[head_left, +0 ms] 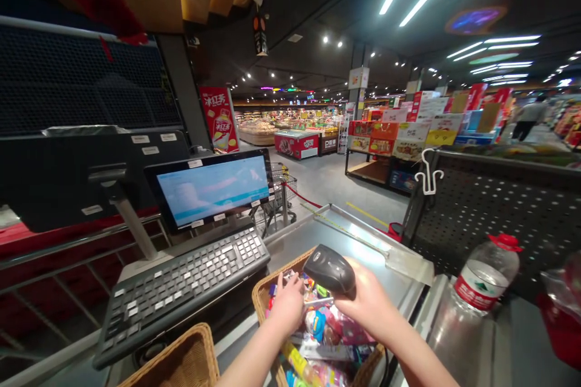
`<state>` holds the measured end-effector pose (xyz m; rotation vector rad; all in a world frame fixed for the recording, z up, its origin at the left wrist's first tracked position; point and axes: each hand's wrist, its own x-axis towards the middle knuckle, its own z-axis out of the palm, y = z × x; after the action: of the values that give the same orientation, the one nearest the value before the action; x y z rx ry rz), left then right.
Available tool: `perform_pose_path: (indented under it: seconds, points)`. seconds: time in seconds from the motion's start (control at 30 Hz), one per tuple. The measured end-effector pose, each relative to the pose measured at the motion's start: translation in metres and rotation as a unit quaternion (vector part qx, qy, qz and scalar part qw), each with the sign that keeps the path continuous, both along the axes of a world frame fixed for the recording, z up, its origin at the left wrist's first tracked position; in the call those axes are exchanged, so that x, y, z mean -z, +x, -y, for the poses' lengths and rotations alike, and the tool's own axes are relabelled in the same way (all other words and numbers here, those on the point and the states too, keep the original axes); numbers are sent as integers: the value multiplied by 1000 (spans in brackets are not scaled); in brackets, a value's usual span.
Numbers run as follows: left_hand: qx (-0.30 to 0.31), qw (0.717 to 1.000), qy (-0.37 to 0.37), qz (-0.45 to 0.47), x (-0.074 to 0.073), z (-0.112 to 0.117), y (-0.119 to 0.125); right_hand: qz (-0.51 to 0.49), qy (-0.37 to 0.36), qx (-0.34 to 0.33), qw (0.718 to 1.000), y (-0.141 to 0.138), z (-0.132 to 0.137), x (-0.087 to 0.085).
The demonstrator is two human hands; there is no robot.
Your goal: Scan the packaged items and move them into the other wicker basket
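My right hand (363,299) is wrapped round the grip of a black barcode scanner (330,267), held above a wicker basket (262,299). Colourful small packaged goods (318,325) fill that basket; a yellow-wrapped item (297,363) lies near its front. Just left of the scanner, my left hand (289,307) reaches into the basket with its fingers bent and close together over the packets. What those fingers hold is too small and partly hidden to name.
A keyboard (190,290) and a monitor (213,189) stand on the left. Another wicker basket (181,363) is at the front left. Beyond my hands runs a metal counter (345,236). A large water bottle (488,275) stands right, near a perforated black panel (499,205) with a white hook.
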<state>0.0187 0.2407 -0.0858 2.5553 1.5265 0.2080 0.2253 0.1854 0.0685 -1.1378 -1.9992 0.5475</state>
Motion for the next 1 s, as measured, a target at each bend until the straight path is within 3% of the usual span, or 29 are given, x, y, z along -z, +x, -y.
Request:
perform_pose_path:
  seconds: [0.17, 0.37, 0.47, 0.73, 1.0]
  points:
    - [-56, 998, -6, 12, -6, -1, -26, -3, -11, 0, 1000, -3, -5, -2]
    - [-77, 996, 28, 29, -5, 8, -41, -4, -15, -15, 1000, -8, -6, -3]
    - [-93, 993, 52, 45, -12, 14, -49, -8, -18, -11, 1000, -8, -8, 0]
    - [-156, 979, 91, 93, -74, 26, -75, -8, -16, -8, 1000, -23, -8, -4]
    - [-186, 952, 215, 111, -117, 42, -100, -28, 37, -17, 999, -41, -6, -11]
